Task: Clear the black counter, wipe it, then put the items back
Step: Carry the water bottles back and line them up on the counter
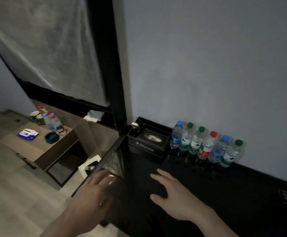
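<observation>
Clearing not begun: six bottles (pixel 206 142) and tissue box (pixel 149 142) on black surface (pixel 224 194); left hand (pixel 91 195) and right hand (pixel 171 194) spread, holding nothing; wiping, restocking pending.

A: What's on the black counter (pixel 224 194)?
B: Six water bottles (pixel 206 145) lined along the wall at two o'clock, a black tissue box (pixel 148 142) at twelve.
A: The hands?
B: Left hand (pixel 91 199) and right hand (pixel 171 197) hover, fingers spread, holding nothing.
</observation>
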Demonstrator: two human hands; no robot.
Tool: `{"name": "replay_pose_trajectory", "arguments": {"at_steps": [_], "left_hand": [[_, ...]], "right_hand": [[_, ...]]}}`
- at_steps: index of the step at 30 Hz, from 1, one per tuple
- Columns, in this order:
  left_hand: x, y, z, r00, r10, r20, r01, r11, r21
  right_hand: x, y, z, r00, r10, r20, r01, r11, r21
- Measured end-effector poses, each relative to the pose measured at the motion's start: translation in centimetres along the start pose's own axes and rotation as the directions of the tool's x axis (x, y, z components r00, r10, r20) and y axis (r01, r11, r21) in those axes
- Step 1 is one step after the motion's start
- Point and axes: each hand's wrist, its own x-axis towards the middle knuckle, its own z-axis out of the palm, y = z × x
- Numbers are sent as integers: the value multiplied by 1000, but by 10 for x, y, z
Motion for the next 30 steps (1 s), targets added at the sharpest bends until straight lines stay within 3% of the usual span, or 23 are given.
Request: {"name": "replay_pose_trajectory", "arguments": {"at_steps": [13, 21, 30], "left_hand": [[-100, -164, -54, 976, -202, -85, 200, 979, -33], [-97, -257, -88, 936, -328, -129, 324, 945, -54], [-39, -380, -159, 897, -436, -71, 435, 900, -24]], "right_hand": [[64, -156, 103, 985, -72, 157, 83, 995, -64], [160, -223, 138, 961, -109, 254, 132, 989, -73], [305, -302, 177, 961, -127, 244, 158, 981, -114]]}}
